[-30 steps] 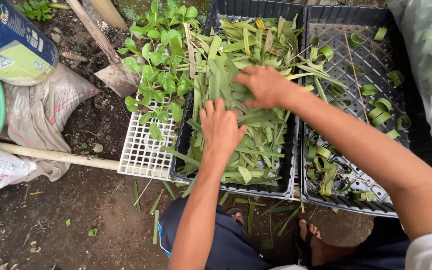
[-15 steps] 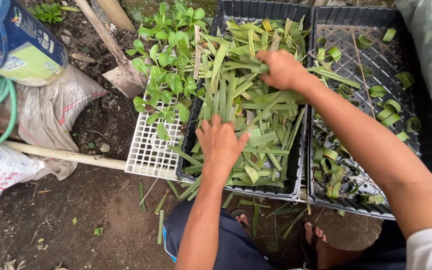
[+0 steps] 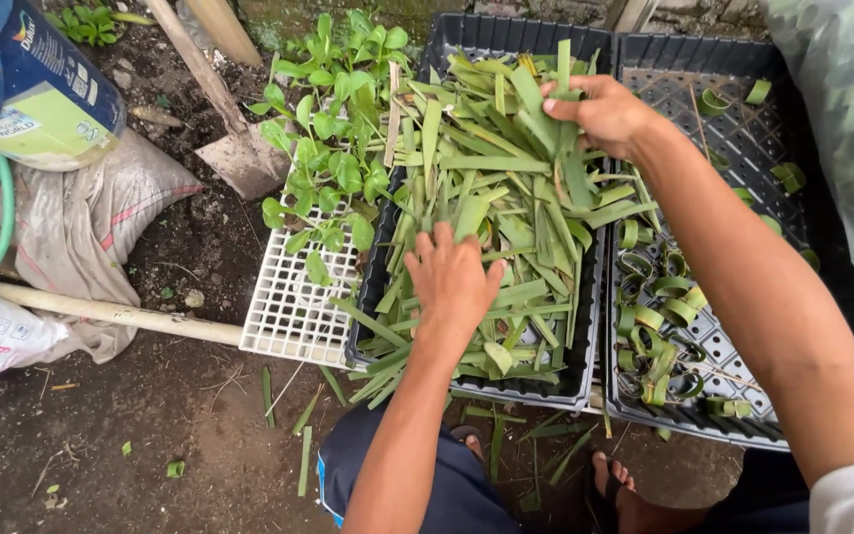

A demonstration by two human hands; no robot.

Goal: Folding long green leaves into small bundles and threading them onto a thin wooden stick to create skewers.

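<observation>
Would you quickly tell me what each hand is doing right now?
Left hand: open, palm down, fingers spread on the cut leaf strips in the black tray.
Right hand: closed, grip pinching a few leaf strips at the tray's far end.

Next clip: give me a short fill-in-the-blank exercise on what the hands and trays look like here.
1. The left hand presses palm-down on a heap of cut green ______ strips in the middle black tray.
2. The right hand grips strips at the ______ end of that tray.
3. The rolled leaf rings lie in the black tray to the ______ of the heap.
4. The seedlings stand on a ______ grid tray.

Missing words: leaf; far; right; white
</observation>
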